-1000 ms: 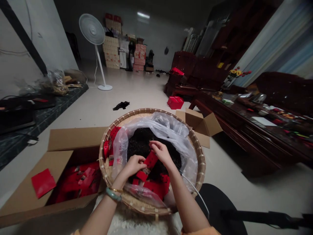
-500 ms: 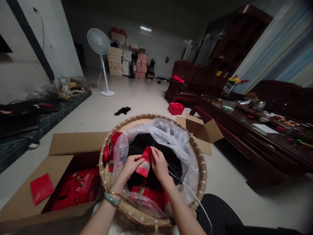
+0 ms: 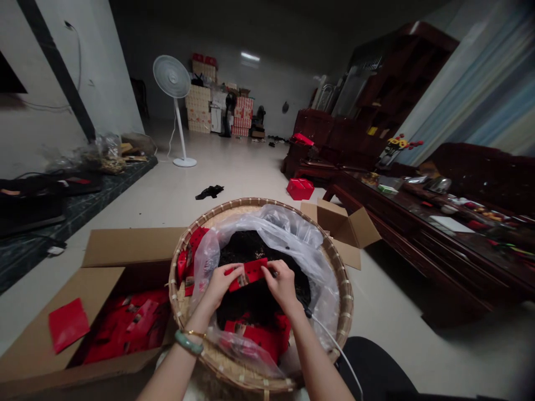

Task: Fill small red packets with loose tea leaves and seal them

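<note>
Between both hands a small red packet (image 3: 253, 272) is stretched out sideways above the basket. My left hand (image 3: 220, 283) pinches its left end, and my right hand (image 3: 281, 283) pinches its right end. Beneath them, dark loose leaf-like stuff (image 3: 242, 245) fills a clear plastic bag (image 3: 292, 225) set in a round woven basket (image 3: 346, 289). More red packets (image 3: 259, 334) lie at the near side of the bag. Other red packets (image 3: 193, 250) sit by the basket's left rim. A white cord (image 3: 334, 334) runs from a dark piece by my right wrist over the rim.
An open cardboard box (image 3: 134, 245) full of red packets stands at the left, one red packet (image 3: 69, 324) on its flap. Beyond the basket are another open box (image 3: 349, 223), a red carton (image 3: 300, 189), a white fan (image 3: 172, 78) and a long dark wooden table (image 3: 401, 223).
The red packet has gone from slanted, to upright, to nearly level between my hands. My right hand has shifted to its right end. The view has tilted up slightly.
</note>
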`<state>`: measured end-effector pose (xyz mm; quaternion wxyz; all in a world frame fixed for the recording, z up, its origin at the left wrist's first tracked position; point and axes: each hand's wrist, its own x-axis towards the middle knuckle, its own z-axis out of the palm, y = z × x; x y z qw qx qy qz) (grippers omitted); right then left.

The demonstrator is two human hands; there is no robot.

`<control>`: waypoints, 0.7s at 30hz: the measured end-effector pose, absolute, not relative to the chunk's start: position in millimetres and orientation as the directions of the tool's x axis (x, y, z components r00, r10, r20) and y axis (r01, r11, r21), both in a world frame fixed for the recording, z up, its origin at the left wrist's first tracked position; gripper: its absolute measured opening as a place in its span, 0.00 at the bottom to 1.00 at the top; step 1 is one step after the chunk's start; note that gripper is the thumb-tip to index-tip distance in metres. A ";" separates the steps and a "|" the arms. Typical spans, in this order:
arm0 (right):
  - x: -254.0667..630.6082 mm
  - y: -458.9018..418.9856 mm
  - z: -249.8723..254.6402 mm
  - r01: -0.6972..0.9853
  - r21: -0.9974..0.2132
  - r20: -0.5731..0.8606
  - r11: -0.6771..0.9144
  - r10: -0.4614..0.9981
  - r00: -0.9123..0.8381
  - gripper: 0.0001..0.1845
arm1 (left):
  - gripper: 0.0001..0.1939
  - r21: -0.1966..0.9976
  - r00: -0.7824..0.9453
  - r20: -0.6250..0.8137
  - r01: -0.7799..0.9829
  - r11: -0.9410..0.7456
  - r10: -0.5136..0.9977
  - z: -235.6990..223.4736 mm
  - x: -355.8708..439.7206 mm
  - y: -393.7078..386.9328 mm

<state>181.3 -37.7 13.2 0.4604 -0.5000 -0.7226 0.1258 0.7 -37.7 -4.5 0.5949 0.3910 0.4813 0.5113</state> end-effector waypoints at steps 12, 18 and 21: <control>168.6 -44.6 18.1 -0.154 -0.985 -0.036 -0.072 0.974 -0.223 0.21 | 0.16 0.743 0.210 -0.212 -0.600 0.297 0.955 -3.8 6.2 -46.4; 171.3 -46.7 17.5 -0.215 -0.969 -0.041 -0.124 0.934 -0.356 0.22 | 0.22 0.782 0.192 -0.211 -0.555 0.283 0.959 -5.4 5.1 -47.7; 171.8 -45.2 14.0 -0.184 -0.966 -0.104 -0.182 0.924 -0.368 0.24 | 0.25 0.849 0.196 -0.172 -0.468 0.246 0.965 -7.5 5.1 -45.1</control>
